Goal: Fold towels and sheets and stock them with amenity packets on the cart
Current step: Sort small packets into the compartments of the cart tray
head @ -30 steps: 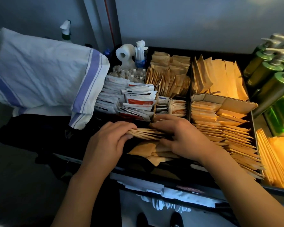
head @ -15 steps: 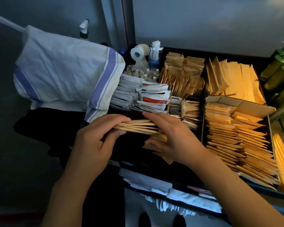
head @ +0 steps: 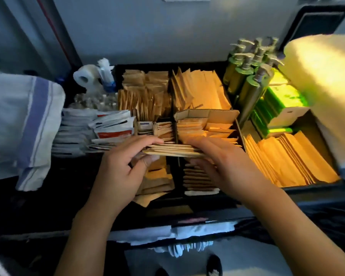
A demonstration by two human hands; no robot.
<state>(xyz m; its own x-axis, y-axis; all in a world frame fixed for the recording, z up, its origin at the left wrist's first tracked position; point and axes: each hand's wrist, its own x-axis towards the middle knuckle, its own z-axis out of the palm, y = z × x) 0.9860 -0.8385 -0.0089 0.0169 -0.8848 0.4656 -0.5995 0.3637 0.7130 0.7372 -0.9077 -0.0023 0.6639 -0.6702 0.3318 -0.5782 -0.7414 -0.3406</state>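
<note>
Your two hands share one stack of brown packets (head: 172,151) at centre frame: your left hand (head: 124,168) clamps its left end with curled fingers, your right hand (head: 223,162) its right end. About six green pump bottles (head: 245,76) stand at two o'clock, one striped towel (head: 22,124) at nine.

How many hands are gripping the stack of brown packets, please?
2: the left hand grips the packet stack at its left end, the right hand at its right end.

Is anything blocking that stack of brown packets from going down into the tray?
Nothing visible does. Both hands, left and right, hold the stack just above the divider between two part-filled compartments; only packets already there lie underneath.
</note>
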